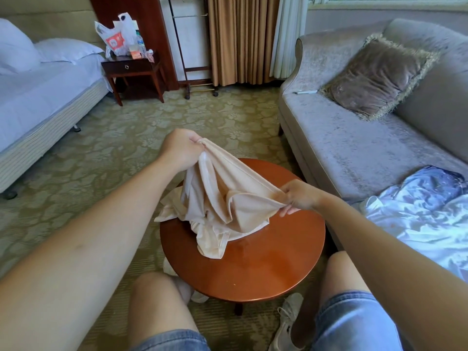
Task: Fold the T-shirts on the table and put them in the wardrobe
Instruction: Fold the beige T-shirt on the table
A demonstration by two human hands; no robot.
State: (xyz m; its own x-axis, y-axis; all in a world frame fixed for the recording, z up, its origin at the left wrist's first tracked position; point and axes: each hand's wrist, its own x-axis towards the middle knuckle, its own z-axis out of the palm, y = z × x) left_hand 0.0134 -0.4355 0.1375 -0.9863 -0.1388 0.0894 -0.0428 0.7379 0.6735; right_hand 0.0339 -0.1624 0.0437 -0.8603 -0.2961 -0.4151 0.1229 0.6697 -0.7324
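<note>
Grey sofa [342, 148] on my R. Round wood table [253, 269] in front, btwn my knees. Beige T-shirt [228, 198] bunched on its far half, top edge lifted. L hand [181, 150] grips 1 bunched corner up high; R hand [298, 196] pinches another edge, lower. Plastic bag [119, 34] on nightstand [131, 67]: orange print, too small to read.

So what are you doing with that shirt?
A person is holding up a cream T-shirt over the small round table. The left hand grips one bunched end higher up, and the right hand pinches the other end lower down. The rest of the shirt lies crumpled on the table, not yet folded.
</note>
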